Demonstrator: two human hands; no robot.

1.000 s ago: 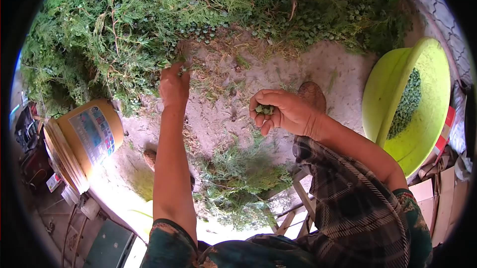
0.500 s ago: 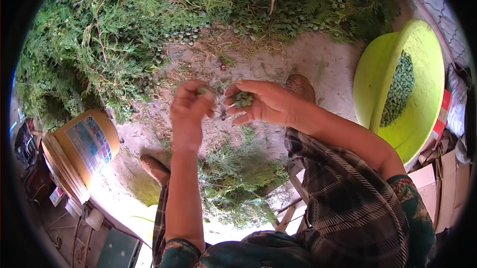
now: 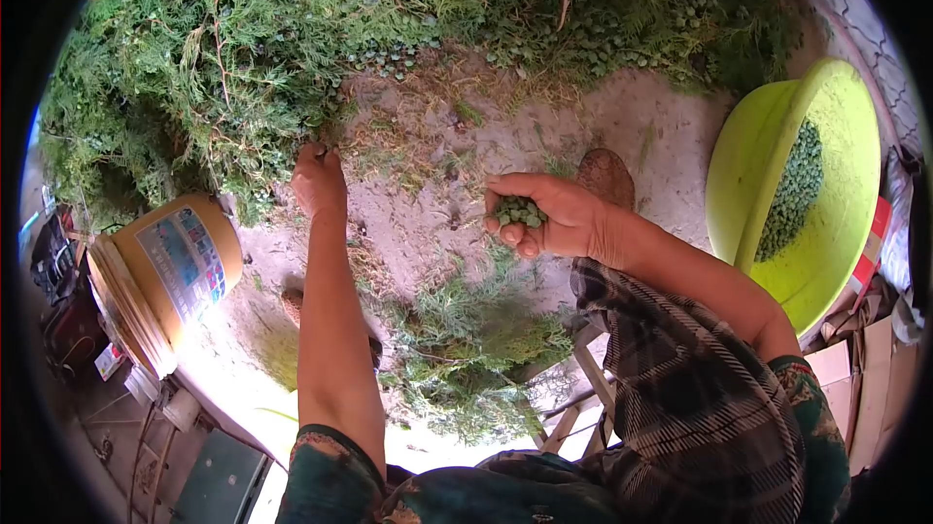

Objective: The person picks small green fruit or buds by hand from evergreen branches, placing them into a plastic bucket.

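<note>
My right hand [image 3: 554, 215] is cupped around several small green cones [image 3: 520, 212], which show between its curled fingers. My left hand [image 3: 319, 182] is at the lower edge of the large pile of green conifer branches [image 3: 262, 57], with its fingers drawn together. What its fingertips hold, if anything, is too small to make out. Between and below the hands, cut green sprigs [image 3: 476, 330] lie on the ground.
A yellow-green basin [image 3: 846, 125] holding many green cones [image 3: 792, 193] stands at the right. At the left is a tan bucket [image 3: 219, 232] with a label. Cardboard [image 3: 870, 378] lies at the lower right. A shoe [image 3: 605, 180] shows beyond my right forearm.
My left hand has moved left, away from my right hand, to the branches. My right hand has shifted slightly right, and its fingers have curled more around the cones.
</note>
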